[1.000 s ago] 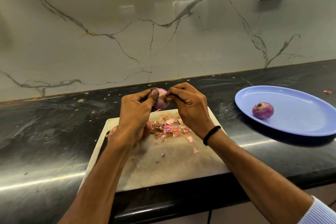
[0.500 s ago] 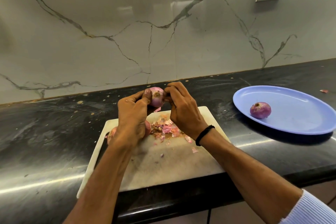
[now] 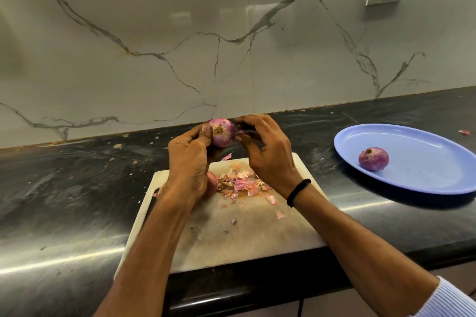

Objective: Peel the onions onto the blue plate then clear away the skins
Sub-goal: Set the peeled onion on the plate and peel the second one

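Above the far edge of a white cutting board, a person's left hand grips a small red onion, thumb and curled fingers closed around it, its root end facing the camera. The right hand, just beside it, pinches a strip of skin at the onion's side. A heap of skins lies on the board beneath the hands; a second onion sits on the blue plate, well to the right on the black bench.
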A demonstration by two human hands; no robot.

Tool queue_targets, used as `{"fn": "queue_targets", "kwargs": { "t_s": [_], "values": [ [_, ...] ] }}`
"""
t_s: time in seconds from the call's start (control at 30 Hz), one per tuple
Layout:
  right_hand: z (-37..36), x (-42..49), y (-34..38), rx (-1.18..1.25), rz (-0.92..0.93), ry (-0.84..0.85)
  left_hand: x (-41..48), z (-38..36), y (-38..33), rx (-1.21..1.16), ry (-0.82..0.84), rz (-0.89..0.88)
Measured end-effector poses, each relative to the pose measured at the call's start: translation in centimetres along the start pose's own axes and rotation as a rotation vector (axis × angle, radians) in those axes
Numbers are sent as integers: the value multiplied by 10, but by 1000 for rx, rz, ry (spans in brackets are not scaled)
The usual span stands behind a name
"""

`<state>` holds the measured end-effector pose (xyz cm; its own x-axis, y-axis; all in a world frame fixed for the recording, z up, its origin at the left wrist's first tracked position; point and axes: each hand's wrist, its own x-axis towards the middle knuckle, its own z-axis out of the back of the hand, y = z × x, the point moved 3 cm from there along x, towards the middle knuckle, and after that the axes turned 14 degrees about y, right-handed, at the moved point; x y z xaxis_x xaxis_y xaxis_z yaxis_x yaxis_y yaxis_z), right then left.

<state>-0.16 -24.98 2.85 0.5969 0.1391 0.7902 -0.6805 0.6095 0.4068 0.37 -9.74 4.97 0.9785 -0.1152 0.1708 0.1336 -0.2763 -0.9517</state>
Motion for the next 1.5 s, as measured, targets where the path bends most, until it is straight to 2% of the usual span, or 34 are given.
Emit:
{"fn": "queue_targets", "kwargs": {
  "t_s": [0.1, 0.3, 0.57, 0.83, 1.07, 1.17, 1.37, 1.5],
  "values": [
    [0, 0, 2, 49, -5, -30, 1, 1, 0, 4, 19, -10],
    [4, -2, -1, -9, 37, -117, -1, -4, 1, 26, 125, -21],
    [4, -2, 0, 12, 47, -112, -1, -3, -1, 69, 133, -42],
    [6, -3, -5, -16, 62, -66, 2, 3, 0, 464, 156, -145],
    [3, -3, -5, -55, 95, -8, 2, 2, 1, 546, 139, -155],
    [0, -3, -3, -105, 102, 24, 1, 4, 2, 478, 132, -109],
    [-1, -1, 2, -224, 132, 56, -6, -5, 2, 96, 126, 40],
    [-2, 0, 6, -213, 110, 69, -4, -5, 4, -127, 99, 140]
  ]
}}
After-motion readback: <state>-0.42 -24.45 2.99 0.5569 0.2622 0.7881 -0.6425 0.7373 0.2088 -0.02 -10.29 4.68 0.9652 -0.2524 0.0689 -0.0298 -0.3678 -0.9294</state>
